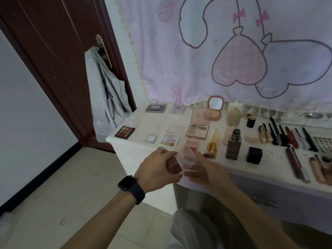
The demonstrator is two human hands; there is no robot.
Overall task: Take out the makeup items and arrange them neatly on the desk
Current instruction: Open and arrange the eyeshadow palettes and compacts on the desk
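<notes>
Item: small brown four-pan palette [173, 167], clear plastic lid raised; pinched by fingers of left hand [158, 168] and right hand [203, 170]. Best set square beside pastel nine-pan palette [169, 140] on white desk [138, 141].

Upper left, the door [53, 51] is dark glossy wood. A printed cloth hanging [197, 60] fills the upper right. At centre, the palette lid [186, 157] is clear glossy plastic.

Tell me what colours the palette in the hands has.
The palette has brown and reddish-brown pans under a clear lid; the head view shows it.
</notes>
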